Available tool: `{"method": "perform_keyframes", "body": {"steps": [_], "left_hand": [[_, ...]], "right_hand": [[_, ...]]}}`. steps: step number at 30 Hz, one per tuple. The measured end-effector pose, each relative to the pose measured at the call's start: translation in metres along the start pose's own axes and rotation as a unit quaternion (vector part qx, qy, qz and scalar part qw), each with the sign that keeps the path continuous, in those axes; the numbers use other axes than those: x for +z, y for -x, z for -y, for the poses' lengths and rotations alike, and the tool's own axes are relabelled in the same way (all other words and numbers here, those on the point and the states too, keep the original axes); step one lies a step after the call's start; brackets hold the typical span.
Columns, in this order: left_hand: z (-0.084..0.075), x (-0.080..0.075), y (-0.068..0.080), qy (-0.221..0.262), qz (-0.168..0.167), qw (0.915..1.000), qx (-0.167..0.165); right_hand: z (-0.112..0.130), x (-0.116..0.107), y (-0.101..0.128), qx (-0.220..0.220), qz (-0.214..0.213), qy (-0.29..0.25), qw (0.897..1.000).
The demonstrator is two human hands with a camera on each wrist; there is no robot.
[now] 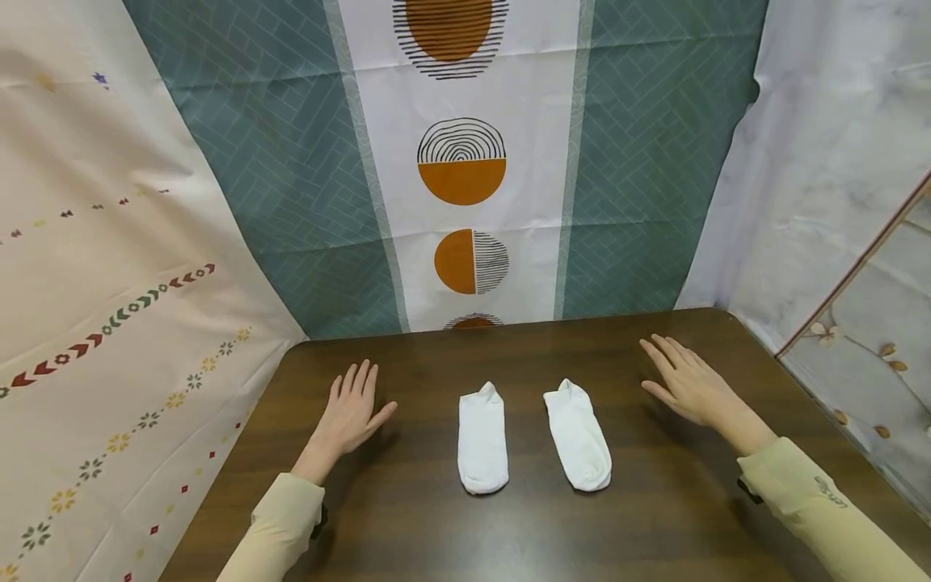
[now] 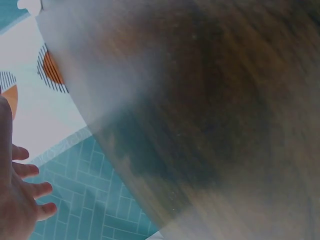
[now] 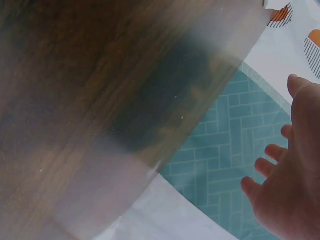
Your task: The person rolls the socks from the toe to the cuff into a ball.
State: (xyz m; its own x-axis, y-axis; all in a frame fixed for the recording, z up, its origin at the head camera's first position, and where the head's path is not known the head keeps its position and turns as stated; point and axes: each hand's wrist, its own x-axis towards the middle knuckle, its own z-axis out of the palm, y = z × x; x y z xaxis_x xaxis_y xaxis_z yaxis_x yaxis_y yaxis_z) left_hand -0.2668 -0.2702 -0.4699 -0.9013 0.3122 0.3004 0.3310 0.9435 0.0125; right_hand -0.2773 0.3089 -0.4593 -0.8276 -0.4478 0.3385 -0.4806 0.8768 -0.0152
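Observation:
Two white ankle socks lie flat on the dark wooden table, side by side and apart. The left sock (image 1: 483,440) lies nearly straight; the right sock (image 1: 579,436) slants, its toe end toward the lower right. To the left of the socks, my left hand (image 1: 349,414) hovers palm down over the table, fingers straight and thumb spread, holding nothing. My right hand (image 1: 689,383) is held likewise to the right of the socks, with extended fingers. Neither hand touches a sock. In the wrist views, parts of the left hand (image 2: 22,195) and right hand (image 3: 287,170) show at the edges.
The brown table (image 1: 436,533) reaches back to a patterned curtain (image 1: 465,182) in teal and white. Cream cloth (image 1: 145,323) with printed flowers borders the left side, and pale marbled cloth (image 1: 836,202) borders the right.

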Motion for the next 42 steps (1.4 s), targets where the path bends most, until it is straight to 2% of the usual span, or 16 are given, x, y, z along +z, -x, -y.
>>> {"method": "perform_keyframes", "body": {"steps": [9,16,25,28,33,42], "left_hand": [[-0.005,-0.003,-0.004,0.013,0.011,0.9998,-0.008],[-0.008,-0.006,-0.004,0.002,0.023,0.9997,-0.004],[-0.019,-0.011,-0.005,0.008,0.038,0.9993,-0.003],[-0.022,-0.012,-0.004,0.031,0.057,0.9977,-0.018],[-0.025,-0.011,-0.002,0.063,0.096,0.9923,-0.046],[-0.039,-0.011,-0.005,0.062,0.093,0.993,-0.038]], "right_hand": [[0.0,-0.004,0.0,-0.007,0.013,-0.004,1.0],[0.003,-0.006,0.0,-0.005,0.021,-0.009,1.0],[0.009,-0.009,-0.001,-0.014,0.009,-0.013,1.0],[0.011,-0.009,-0.001,-0.016,0.023,-0.017,0.999],[0.014,-0.005,0.0,-0.009,0.07,-0.018,0.997],[0.019,-0.006,-0.007,-0.001,0.072,-0.017,0.997]]}}
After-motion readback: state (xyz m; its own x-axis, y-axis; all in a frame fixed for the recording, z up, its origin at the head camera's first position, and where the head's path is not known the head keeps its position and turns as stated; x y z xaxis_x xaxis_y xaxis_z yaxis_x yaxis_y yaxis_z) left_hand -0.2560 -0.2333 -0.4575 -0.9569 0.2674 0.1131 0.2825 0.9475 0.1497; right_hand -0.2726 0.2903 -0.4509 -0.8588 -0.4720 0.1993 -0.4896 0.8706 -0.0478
